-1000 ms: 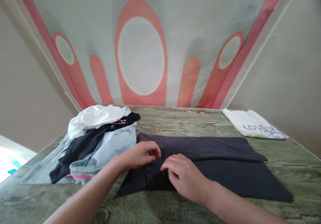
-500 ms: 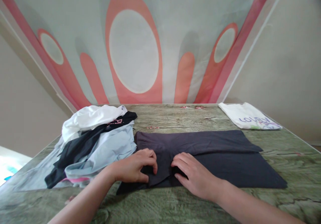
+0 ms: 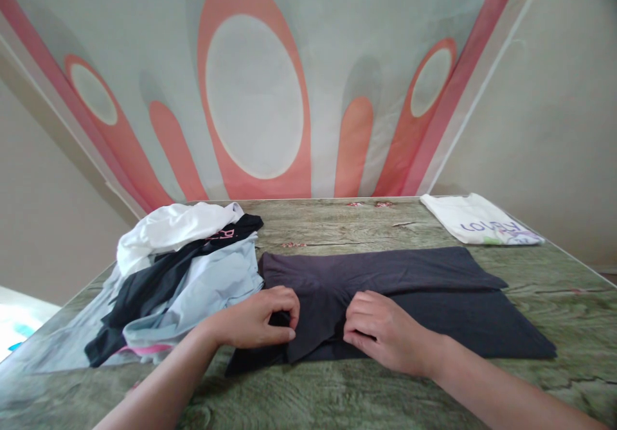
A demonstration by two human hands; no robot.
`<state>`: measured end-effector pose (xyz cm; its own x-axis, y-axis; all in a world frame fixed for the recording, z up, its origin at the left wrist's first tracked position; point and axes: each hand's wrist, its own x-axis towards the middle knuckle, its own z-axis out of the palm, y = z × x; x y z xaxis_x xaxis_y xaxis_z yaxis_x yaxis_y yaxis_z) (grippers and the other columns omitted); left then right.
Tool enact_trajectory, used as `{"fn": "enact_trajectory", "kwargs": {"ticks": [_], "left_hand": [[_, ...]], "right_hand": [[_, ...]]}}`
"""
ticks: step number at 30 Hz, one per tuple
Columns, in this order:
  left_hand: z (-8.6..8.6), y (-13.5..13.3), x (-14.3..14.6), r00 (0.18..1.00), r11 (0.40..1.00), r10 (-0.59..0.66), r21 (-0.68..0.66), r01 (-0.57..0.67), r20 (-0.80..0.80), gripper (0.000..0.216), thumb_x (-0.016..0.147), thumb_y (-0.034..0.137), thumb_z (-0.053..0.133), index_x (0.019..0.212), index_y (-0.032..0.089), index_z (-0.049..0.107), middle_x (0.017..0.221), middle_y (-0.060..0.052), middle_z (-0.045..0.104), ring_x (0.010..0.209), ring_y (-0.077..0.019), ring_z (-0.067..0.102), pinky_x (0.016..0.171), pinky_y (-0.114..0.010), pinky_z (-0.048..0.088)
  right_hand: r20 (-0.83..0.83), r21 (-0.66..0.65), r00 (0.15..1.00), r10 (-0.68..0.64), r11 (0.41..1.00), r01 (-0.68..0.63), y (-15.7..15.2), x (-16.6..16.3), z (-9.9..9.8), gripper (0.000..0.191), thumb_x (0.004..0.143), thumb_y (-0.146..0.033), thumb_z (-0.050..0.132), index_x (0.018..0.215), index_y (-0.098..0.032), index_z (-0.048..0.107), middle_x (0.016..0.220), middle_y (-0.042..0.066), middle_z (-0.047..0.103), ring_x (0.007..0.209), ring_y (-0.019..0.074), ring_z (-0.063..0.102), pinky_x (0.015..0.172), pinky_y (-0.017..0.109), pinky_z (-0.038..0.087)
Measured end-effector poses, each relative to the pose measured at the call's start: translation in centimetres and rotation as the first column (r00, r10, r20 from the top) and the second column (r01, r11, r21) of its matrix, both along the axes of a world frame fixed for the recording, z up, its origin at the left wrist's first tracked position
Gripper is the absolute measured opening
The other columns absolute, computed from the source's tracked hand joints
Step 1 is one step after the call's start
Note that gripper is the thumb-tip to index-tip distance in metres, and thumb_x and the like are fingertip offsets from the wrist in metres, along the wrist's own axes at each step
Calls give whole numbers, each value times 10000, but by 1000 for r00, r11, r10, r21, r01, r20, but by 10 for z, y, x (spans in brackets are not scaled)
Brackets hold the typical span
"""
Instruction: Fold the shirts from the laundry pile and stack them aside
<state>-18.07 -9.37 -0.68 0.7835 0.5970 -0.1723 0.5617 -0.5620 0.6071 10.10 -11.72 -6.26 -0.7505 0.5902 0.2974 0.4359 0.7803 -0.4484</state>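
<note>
Dark grey trousers (image 3: 409, 272) lie across the table in front of me, their waist end to the left and the two legs reaching right. My left hand (image 3: 265, 317) is closed in a pinch on the cloth near the waist end, thumb and fingertips almost together. At the crotch, my right hand (image 3: 380, 327) grips the fabric with curled fingers. Between the two hands a flap of the trousers is slightly raised, its corner pointing towards me. The fingertips of my right hand are partly hidden.
To the left is a loose heap: a white garment (image 3: 173, 231), a black one with pink letters (image 3: 149, 295) and a light blue one (image 3: 212, 288). A folded white shirt (image 3: 477, 221) with lettering lies at the far right of the wood-patterned table (image 3: 328, 221). A patterned wall (image 3: 328, 63) stands behind.
My right hand has shifted slightly right and its fingers have closed more. My left thumb and fingers have come together on the cloth. The flap between the hands is pulled straighter.
</note>
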Motion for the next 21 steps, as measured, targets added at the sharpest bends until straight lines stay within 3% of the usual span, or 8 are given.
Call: {"fn": "enact_trajectory", "kwargs": {"ticks": [5,8,11,17,21], "left_hand": [[0,-29,20,978,976,110,206,-72,-179,297,733,396,715,916,212,570,1027,-41,549,973,-242,491,866,-358,383],[-4,-35,28,962,956,137,287,-65,-236,193,767,295,653,911,204,561,1043,-66,550,992,-263,482,872,-384,371],[-7,-28,26,965,959,163,262,-106,-206,24,826,218,544,844,204,538,909,-43,568,895,-222,512,800,-326,384],[-9,-12,11,963,968,241,100,-230,-118,68,911,257,439,904,222,497,848,-8,588,787,-178,558,702,-268,378],[-7,-11,7,961,965,259,64,-253,-96,91,896,200,399,942,234,470,817,7,573,754,-171,562,679,-255,371]], "right_hand": [[-8,5,992,-128,992,128,1,-1,-5,65,877,-181,580,924,-190,624,862,40,613,854,173,528,787,319,421],[-19,-36,991,-135,990,134,2,2,-6,196,818,-47,533,929,-192,606,873,31,609,845,163,534,773,300,427],[-30,-68,990,-140,988,138,3,3,-4,250,770,0,510,907,-191,595,866,26,610,835,158,541,767,291,432],[-12,-83,991,-135,988,133,6,3,-6,147,828,-101,571,939,-194,597,897,30,611,857,163,555,783,299,444],[-44,-107,990,-131,986,126,8,5,-9,164,842,-94,548,962,-197,592,911,33,611,857,158,566,773,290,451]]}}
